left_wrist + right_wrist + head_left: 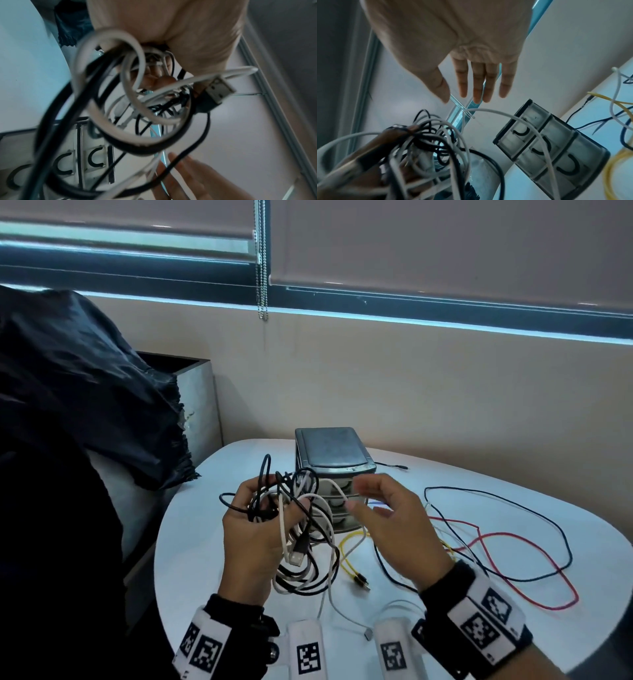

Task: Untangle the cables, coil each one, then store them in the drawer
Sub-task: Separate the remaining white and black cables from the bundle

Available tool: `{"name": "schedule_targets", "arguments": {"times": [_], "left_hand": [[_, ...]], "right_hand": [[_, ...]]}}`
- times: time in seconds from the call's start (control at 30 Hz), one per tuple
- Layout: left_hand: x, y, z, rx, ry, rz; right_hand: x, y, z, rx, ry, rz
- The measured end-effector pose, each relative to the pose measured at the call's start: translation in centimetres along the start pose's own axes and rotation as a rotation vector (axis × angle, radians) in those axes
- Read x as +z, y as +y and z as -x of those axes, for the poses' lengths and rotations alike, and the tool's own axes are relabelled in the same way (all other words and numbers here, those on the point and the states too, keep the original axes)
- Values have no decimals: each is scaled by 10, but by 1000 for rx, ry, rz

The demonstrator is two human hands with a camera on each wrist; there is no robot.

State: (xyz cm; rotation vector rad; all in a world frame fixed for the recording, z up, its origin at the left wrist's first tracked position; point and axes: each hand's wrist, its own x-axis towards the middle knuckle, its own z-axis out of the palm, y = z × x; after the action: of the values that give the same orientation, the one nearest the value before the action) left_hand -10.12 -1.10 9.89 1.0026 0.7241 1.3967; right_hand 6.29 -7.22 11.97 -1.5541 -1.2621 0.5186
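My left hand (270, 505) grips a tangle of black and white cables (301, 529) above the white table (205, 542). In the left wrist view the tangle (137, 108) loops below the palm, and a grey USB plug (219, 88) sticks out of it. My right hand (356, 494) hovers just right of the tangle, fingers relaxed and holding nothing. The right wrist view shows those fingers (476, 86) straight above the tangle (428, 142). Behind both hands stands a small grey drawer unit (334, 453) with its drawers closed (547, 146).
On the table to the right lie a red cable (513, 559), a dark cable loop (534, 515) and a yellow cable (349, 549). A white cable end (368, 633) rests near the front edge. A black bag (85, 405) sits at the left.
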Motion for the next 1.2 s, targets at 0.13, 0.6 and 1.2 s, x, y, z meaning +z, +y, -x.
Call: {"name": "schedule_targets", "arguments": {"times": [0.13, 0.6, 1.2], "left_hand": [[-3, 0, 0, 7, -94, -8], [-4, 13, -8, -107, -115, 203], [7, 9, -4, 62, -109, -69]], "right_hand": [[-4, -11, -15, 53, -283, 11], [-33, -23, -14, -222, 38, 313], [-9, -47, -9, -128, -256, 35]]}}
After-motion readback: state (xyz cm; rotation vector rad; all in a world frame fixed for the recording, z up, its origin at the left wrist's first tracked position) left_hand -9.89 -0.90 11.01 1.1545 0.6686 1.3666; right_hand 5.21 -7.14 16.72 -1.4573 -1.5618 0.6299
